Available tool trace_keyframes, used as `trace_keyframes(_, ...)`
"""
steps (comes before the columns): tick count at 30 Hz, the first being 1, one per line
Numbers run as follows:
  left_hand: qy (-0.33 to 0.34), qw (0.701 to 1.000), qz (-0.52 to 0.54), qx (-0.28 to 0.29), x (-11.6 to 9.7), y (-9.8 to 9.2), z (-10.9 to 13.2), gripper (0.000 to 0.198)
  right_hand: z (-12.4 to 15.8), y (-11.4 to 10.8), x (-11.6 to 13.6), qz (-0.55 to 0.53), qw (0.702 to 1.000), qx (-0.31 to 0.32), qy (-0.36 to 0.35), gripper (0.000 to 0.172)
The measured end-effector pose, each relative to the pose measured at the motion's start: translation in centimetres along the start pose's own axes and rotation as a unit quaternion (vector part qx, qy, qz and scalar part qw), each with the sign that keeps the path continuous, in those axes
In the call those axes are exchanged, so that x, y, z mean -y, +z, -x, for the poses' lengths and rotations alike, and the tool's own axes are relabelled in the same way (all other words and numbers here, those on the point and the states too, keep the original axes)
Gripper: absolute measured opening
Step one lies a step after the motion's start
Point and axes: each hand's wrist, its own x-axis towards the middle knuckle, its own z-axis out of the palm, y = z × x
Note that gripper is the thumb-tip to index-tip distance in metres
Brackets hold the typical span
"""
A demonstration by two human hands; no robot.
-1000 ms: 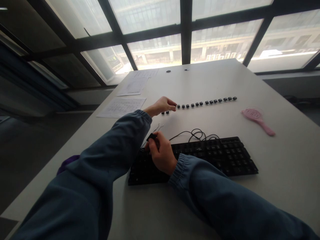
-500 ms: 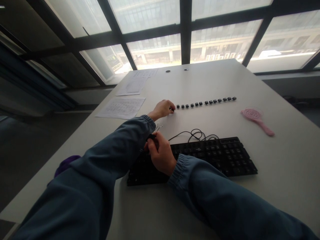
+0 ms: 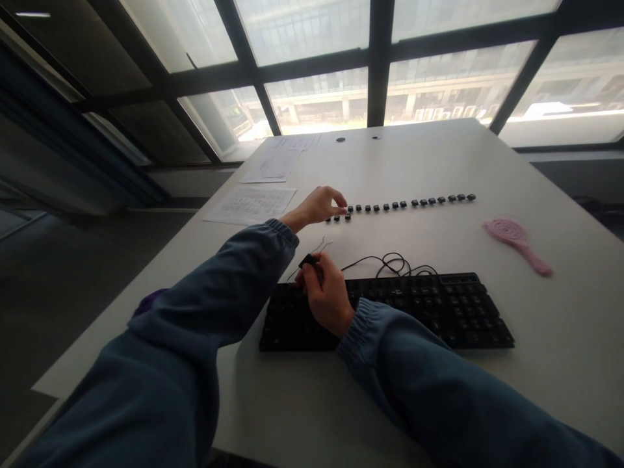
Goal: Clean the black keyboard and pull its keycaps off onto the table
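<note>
My left hand (image 3: 319, 205) reaches out over the table, thumb and forefinger pinched on a small black keycap (image 3: 350, 208) at the left end of a long row. Just below it, a few more keycaps (image 3: 348, 217) lie in a short second row, partly behind the hand. My right hand (image 3: 327, 292) is closed round a keycap puller (image 3: 308, 260) with a black body and thin wire prongs. That hand is above the left part of a black keyboard (image 3: 390, 312), which lies flat on the table.
The keyboard's cable (image 3: 394, 263) lies coiled behind it. A pink hairbrush (image 3: 519, 244) rests at the right. Printed papers (image 3: 251, 205) lie on the left side of the white table (image 3: 414, 156). Something purple (image 3: 149, 302) shows beside my left sleeve. Windows stand beyond the far edge.
My left hand has shifted slightly back from the front row's end, uncovering the short second row of keycaps. My right hand still holds the puller, its black body now more visible. The view has shifted slightly.
</note>
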Motion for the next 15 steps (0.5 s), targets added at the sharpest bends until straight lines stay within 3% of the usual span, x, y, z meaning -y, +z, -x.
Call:
trace_keyframes(3,0.033,0.999,0.011,-0.004,-1.5,-2.9,3.6,0.016,-0.1,0.1,-0.4,-0.007,1.0,-0.008,-0.003,0.009)
trace_keyframes(7,0.002,0.997,0.07,0.032,-3.1,-5.4,10.0,0.02,-0.3,0.1,-0.4,-0.008,0.999,-0.048,-0.006,0.01)
trace_keyframes(11,-0.016,0.986,0.156,0.056,-3.2,-5.9,15.1,0.026,-0.7,-0.1,0.3,-0.013,0.995,-0.098,-0.001,0.013)
trace_keyframes(15,-0.006,0.979,0.205,0.017,-2.4,-4.9,18.0,0.027,-1.1,-0.6,0.8,-0.009,0.995,-0.096,0.004,0.015)
